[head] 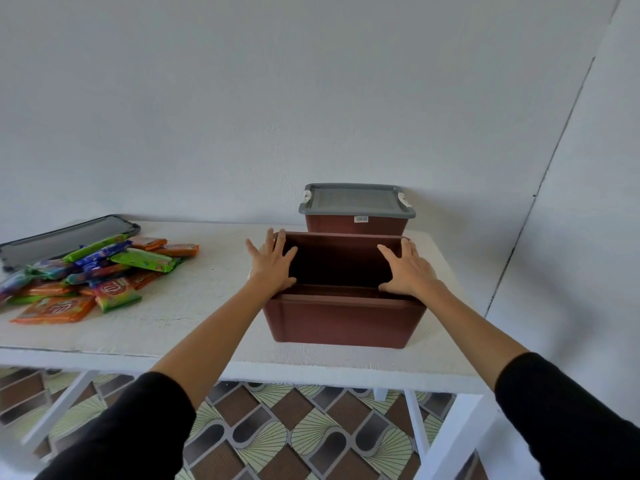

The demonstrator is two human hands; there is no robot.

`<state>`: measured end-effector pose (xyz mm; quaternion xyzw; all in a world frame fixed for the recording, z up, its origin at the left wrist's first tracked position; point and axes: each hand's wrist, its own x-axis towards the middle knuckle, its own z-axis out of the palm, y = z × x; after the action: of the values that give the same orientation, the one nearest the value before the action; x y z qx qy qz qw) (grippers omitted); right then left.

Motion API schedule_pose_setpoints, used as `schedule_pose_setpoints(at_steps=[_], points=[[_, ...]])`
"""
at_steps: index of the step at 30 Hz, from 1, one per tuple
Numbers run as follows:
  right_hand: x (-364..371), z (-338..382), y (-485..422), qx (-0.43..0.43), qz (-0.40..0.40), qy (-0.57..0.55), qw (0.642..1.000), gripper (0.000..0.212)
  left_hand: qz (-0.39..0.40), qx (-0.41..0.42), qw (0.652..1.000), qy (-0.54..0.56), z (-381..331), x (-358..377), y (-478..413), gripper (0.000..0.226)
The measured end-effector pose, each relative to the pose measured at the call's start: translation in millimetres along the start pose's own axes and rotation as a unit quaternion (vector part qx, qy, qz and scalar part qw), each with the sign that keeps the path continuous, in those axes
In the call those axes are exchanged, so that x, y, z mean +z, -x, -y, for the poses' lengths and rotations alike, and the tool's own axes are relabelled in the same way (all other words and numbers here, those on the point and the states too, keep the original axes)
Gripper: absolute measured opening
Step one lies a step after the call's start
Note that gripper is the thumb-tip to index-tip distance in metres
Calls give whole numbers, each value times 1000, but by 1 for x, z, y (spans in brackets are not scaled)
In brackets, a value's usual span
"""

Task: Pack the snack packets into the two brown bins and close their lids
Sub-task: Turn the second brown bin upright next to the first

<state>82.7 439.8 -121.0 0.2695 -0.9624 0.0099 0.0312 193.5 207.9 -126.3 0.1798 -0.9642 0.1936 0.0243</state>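
An open brown bin (339,320) stands on the white table (180,306) right in front of me; what I can see of its inside is dark and bare. My left hand (273,266) lies with spread fingers over its left rim, thumb toward the inside. My right hand (408,270) lies the same way over the right rim. Behind it, against the wall, a second brown bin (353,226) has a grey lid (356,202) on it. A pile of several snack packets (93,275), orange, green and blue, lies at the table's left.
A loose grey lid (62,239) lies flat at the far left behind the packets. The wall runs close behind the table. The table's front edge is near me, with a patterned floor (294,434) below.
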Motion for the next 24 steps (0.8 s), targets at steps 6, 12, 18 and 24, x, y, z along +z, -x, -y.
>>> schedule_pose_setpoints(at_steps=[6, 12, 18, 24], points=[[-6, -10, -2, -32, 19, -95, 995, 96, 68, -30, 984, 164, 9, -3, -6, 83], [-7, -35, 7, -101, 9, -293, 951, 77, 67, -11, 968, 243, 16, 3, -11, 86], [-5, -32, 6, -96, -7, -214, 972, 64, 51, -15, 962, 268, 16, 2, -8, 75], [-12, -32, -1, -110, -16, -163, 980, 63, -30, -43, 929, 367, 17, -9, -9, 59]])
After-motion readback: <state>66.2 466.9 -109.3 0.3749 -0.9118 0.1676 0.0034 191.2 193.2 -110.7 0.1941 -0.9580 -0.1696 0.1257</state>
